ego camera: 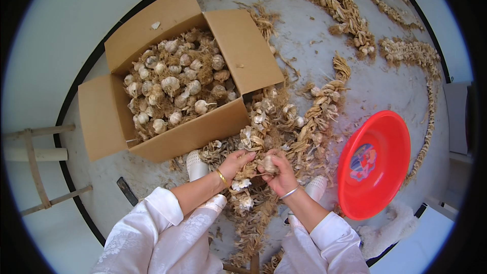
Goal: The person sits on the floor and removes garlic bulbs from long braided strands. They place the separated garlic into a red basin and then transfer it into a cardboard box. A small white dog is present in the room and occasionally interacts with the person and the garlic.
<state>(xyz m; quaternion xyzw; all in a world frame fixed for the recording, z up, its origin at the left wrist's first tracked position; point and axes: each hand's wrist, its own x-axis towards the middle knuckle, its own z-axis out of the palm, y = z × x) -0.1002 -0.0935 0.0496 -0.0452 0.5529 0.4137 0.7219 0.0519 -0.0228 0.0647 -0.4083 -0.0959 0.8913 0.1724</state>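
A braid of dried garlic (252,137) runs between my knees and up past the box's near corner. My left hand (236,165) pinches the braid's dry stalks with thumb and fingertips. Close on its right, my right hand (279,173) has its fingers around a garlic bulb (269,164). Whether that bulb is still joined to the braid cannot be told. Garlic bulbs with roots (170,85) fill much of the open cardboard box (190,135) at the upper left. Another thick garlic braid (314,116) lies to the right of my hands.
A red plastic basin (395,160) stands tilted at the right. More garlic braids (352,11) lie on the floor at the upper right. A dark flat object (127,191) rests left of my legs, near a wooden frame (36,167). A fluffy white thing (392,228) is at the lower right.
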